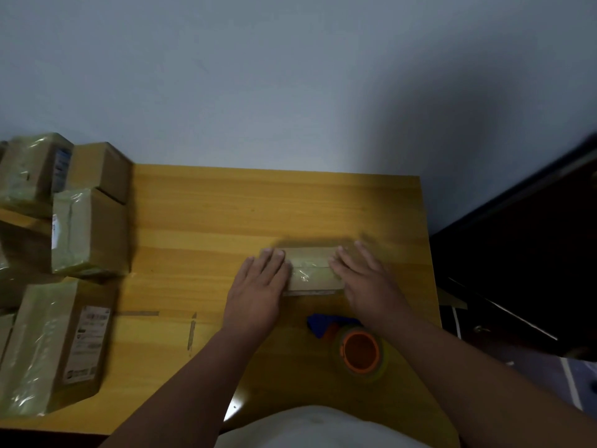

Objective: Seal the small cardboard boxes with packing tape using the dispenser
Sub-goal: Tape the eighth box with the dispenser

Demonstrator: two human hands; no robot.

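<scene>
Head view, looking down on a yellow wooden table (pixel 206 221) set against a pale wall (pixel 258 76): one small cardboard box (pixel 311 270) lies flat on the right half of the table, a little nearer the person than the middle, and two hands rest on it. One tape dispenser (pixel 350 342) sits just on the near side of the box, between it and the person's body; it shows a blue part, an orange core and a roll of clear tape, and the right forearm crosses over part of it. At the left edge of the table there are at least four taped cardboard parcels (pixel 87 231) close together, several with white printed labels; more may lie past the frame edge, so the exact count cannot be told. The small box is low and oblong, plain brown, with a glossy strip of clear tape running lengthwise across its top, slightly wrinkled near the middle. The left hand (pixel 258 286) lies flat over the box's left end with straight fingers pressing down; it grasps nothing. The right hand (pixel 368 279) lies flat over the box's right end in the same way, fingers spread and extended, also grasping nothing. Two short strips of tape (pixel 192 331) are stuck to the tabletop left of the person's left forearm. A dark piece of furniture (pixel 533 237) stands right of the table.
</scene>
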